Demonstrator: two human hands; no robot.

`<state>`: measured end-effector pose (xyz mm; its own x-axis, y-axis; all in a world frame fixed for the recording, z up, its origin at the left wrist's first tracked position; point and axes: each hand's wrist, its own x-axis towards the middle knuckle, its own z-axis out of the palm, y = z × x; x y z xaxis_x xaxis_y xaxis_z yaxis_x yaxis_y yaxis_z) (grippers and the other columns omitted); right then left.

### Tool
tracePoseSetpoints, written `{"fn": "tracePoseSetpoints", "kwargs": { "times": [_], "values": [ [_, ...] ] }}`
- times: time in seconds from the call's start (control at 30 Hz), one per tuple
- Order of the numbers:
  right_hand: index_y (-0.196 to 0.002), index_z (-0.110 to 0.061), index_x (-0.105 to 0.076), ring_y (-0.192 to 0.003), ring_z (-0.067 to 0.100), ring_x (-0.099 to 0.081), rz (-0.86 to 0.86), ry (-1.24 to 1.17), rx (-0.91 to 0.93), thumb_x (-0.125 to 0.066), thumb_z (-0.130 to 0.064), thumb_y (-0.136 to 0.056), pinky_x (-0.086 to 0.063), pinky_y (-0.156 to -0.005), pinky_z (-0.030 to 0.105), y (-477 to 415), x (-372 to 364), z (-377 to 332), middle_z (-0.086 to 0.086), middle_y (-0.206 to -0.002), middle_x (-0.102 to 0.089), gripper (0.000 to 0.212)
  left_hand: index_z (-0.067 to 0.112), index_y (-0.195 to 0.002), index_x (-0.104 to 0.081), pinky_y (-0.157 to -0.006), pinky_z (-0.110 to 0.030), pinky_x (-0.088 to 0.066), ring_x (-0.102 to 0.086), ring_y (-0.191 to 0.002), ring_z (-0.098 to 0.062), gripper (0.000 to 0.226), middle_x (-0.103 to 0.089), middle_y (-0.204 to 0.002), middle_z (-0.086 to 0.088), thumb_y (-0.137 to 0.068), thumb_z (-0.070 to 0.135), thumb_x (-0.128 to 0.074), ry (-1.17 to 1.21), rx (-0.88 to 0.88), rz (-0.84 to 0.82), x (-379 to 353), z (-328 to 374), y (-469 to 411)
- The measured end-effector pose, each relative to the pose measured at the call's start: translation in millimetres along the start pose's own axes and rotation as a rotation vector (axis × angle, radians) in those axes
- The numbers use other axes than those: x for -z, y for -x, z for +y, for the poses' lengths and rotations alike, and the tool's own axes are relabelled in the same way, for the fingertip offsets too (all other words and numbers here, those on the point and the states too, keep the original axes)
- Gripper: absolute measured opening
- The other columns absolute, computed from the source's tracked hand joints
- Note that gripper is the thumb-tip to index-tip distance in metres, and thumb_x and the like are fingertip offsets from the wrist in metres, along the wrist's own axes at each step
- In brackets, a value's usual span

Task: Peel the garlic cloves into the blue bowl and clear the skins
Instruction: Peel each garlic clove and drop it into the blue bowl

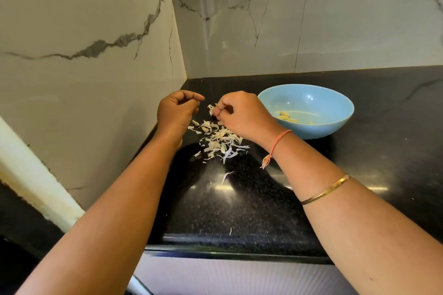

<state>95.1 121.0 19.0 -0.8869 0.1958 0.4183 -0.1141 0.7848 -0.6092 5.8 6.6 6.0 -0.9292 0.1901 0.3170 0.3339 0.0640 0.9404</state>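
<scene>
Skins (219, 140) in right hand's (242, 115) grip.

Both bare forearms reach from the near edge toward the far middle of the scene, converging so the two hands sit close together but apart. The left hand (176, 112) is loosely curled, back of the hand toward the camera, with thumb and forefinger tips drawn together at its far right side; whether anything sits in that grip cannot be told. The right hand (242, 115) is curled palm-down, knuckles up, its fingertips (217, 112) pinched together at its left side on a pale scrap. The right wrist carries a thin orange thread with a loose tassel, and farther up the forearm a slim gold bangle.
</scene>
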Motion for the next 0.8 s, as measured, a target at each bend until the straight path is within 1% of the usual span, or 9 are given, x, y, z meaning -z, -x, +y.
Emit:
{"fn": "tracePoseSetpoints", "kwargs": {
  "times": [0.1,0.13,0.2,0.27,0.4,0.5,0.57,0.67,0.8],
  "values": [
    [-0.088,-0.010,-0.071,-0.081,0.013,-0.063,-0.145,0.049,-0.016,-0.068,-0.017,-0.083,-0.049,-0.073,0.025,2.4,8.7,-3.0,-0.001,-0.087,-0.068,0.009,0.022,-0.076,-0.066,-0.078,-0.024,-0.053,-0.060,-0.081,-0.008,0.030,-0.065,-0.084,0.004,-0.091,0.003,-0.048,0.001,-0.004,-0.018,-0.9,1.1,1.4],
    [-0.087,-0.011,-0.071,-0.080,0.011,-0.062,-0.202,0.058,-0.013,-0.070,-0.016,-0.081,-0.049,-0.073,0.024,3.5,10.3,-3.5,-0.003,-0.084,-0.067,0.008,0.022,-0.077,-0.065,-0.077,-0.023,-0.053,-0.060,-0.080,-0.008,0.030,-0.065,-0.083,0.004,-0.092,0.003,-0.047,0.003,-0.010,-0.018,-1.2,1.8,1.7],
    [-0.085,-0.010,-0.069,-0.077,0.008,-0.062,-0.306,0.076,0.012,-0.069,-0.006,-0.080,-0.050,-0.072,0.022,5.5,11.6,-3.9,-0.006,-0.080,-0.065,0.006,0.022,-0.079,-0.065,-0.075,-0.021,-0.053,-0.059,-0.079,-0.007,0.028,-0.064,-0.083,0.005,-0.092,0.005,-0.047,0.001,-0.020,-0.018,-1.1,2.8,1.6],
    [-0.081,-0.012,-0.066,-0.077,0.008,-0.062,-0.378,0.097,0.034,-0.065,0.001,-0.080,-0.051,-0.072,0.020,7.3,11.2,-4.3,-0.006,-0.079,-0.065,0.014,0.021,-0.080,-0.065,-0.073,-0.020,-0.052,-0.059,-0.077,-0.006,0.026,-0.064,-0.082,0.005,-0.092,0.005,-0.048,0.004,-0.017,-0.023,-0.9,3.2,1.3],
    [-0.074,-0.019,-0.058,-0.074,0.004,-0.060,-0.434,0.114,0.060,-0.062,0.007,-0.078,-0.049,-0.067,0.015,9.2,10.9,-4.1,-0.007,-0.078,-0.064,0.026,0.021,-0.082,-0.065,-0.071,-0.019,-0.052,-0.059,-0.077,-0.005,0.025,-0.064,-0.082,0.006,-0.093,0.006,-0.048,-0.017,-0.011,-0.047,-1.3,3.2,2.2],
    [-0.076,-0.017,-0.059,-0.074,0.004,-0.060,-0.459,0.110,0.066,-0.063,0.007,-0.078,-0.047,-0.064,0.010,10.7,9.0,-2.9,-0.008,-0.078,-0.063,0.025,0.022,-0.082,-0.064,-0.070,-0.019,-0.051,-0.059,-0.077,-0.004,0.025,-0.064,-0.083,0.007,-0.093,0.006,-0.048,-0.030,-0.022,-0.067,-1.5,4.0,2.3],
    [-0.080,-0.014,-0.061,-0.071,0.001,-0.057,-0.472,0.124,0.063,-0.064,0.007,-0.077,-0.043,-0.059,0.006,10.9,7.3,-2.4,-0.010,-0.076,-0.060,0.022,0.023,-0.081,-0.064,-0.070,-0.018,-0.051,-0.059,-0.077,-0.003,0.026,-0.064,-0.083,0.008,-0.093,0.006,-0.048,-0.036,-0.024,-0.070,-2.0,4.3,2.6],
    [-0.084,-0.013,-0.062,-0.070,-0.001,-0.056,-0.492,0.138,0.045,-0.065,0.006,-0.079,-0.041,-0.058,0.007,10.0,5.7,-1.4,-0.011,-0.077,-0.059,0.020,0.024,-0.081,-0.063,-0.071,-0.019,-0.051,-0.059,-0.077,-0.004,0.027,-0.063,-0.083,0.008,-0.093,0.005,-0.047,-0.046,-0.019,-0.070,-2.1,4.9,3.2],
    [-0.082,-0.016,-0.058,-0.071,0.001,-0.057,-0.496,0.112,0.044,-0.061,0.006,-0.081,-0.042,-0.060,0.010,9.3,3.9,2.6,-0.004,-0.082,-0.061,0.022,0.024,-0.081,-0.063,-0.071,-0.019,-0.051,-0.059,-0.077,-0.004,0.027,-0.064,-0.084,0.009,-0.093,0.005,-0.047,-0.039,-0.010,-0.075,-2.2,6.3,4.2]
  ]
}}
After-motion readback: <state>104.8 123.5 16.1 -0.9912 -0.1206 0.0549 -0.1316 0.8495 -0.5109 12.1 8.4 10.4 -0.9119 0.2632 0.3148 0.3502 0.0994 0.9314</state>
